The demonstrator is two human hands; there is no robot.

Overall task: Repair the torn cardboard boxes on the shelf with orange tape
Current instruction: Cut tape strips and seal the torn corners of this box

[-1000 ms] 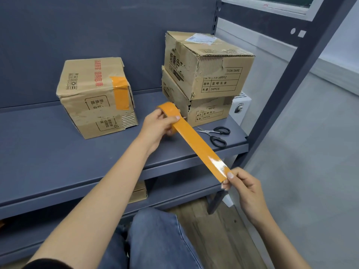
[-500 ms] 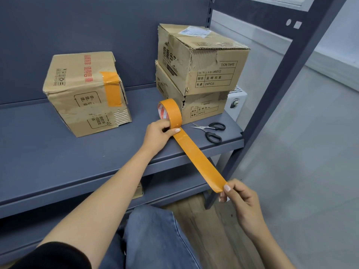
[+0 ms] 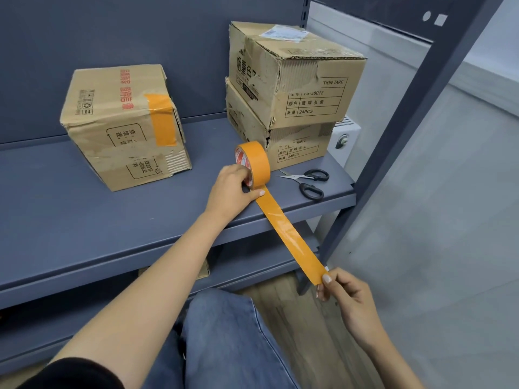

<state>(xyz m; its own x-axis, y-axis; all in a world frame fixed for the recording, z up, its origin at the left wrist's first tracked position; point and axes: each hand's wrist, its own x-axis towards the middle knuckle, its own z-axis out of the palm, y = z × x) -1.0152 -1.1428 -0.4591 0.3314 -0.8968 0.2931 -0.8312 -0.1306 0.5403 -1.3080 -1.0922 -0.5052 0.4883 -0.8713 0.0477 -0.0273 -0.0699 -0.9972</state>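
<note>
From the head view, a roll of orange tape (image 3: 254,164) stands on edge on the smooth grey-blue metal shelf (image 3: 84,209), its round side face showing a red-and-white printed core. The left hand (image 3: 231,190) grips the roll from the near side, fingers curled into its core and thumb stretched along the bottom where the tape leaves the roll. A long flat strip of tape (image 3: 289,234) runs taut from the roll, past the shelf's front lip and down toward the right hand (image 3: 346,293), its glossy surface catching pale reflections. The right hand pinches the strip's free end between thumb and curled fingers, below and in front of the shelf. Just right of the roll lie black-handled scissors (image 3: 309,181) with thin steel blades slightly parted, flat on the shelf. Behind the roll sits a stack of two cardboard boxes: the upper box (image 3: 292,77) has its outer paper peeled away along the front, baring ribbed corrugation, and carries a printed label grid; the lower box (image 3: 297,144) shows the same ragged, ribbed tear along its top edge. Well apart to the left, a third box (image 3: 123,124), creased and dented, bears red characters on top and an orange tape patch (image 3: 161,119) folded over its upper right edge, with bare corrugation at its lower right corner. Blue denim covers the person's knee (image 3: 224,332) under the shelf's edge, above wood-grain flooring.
</note>
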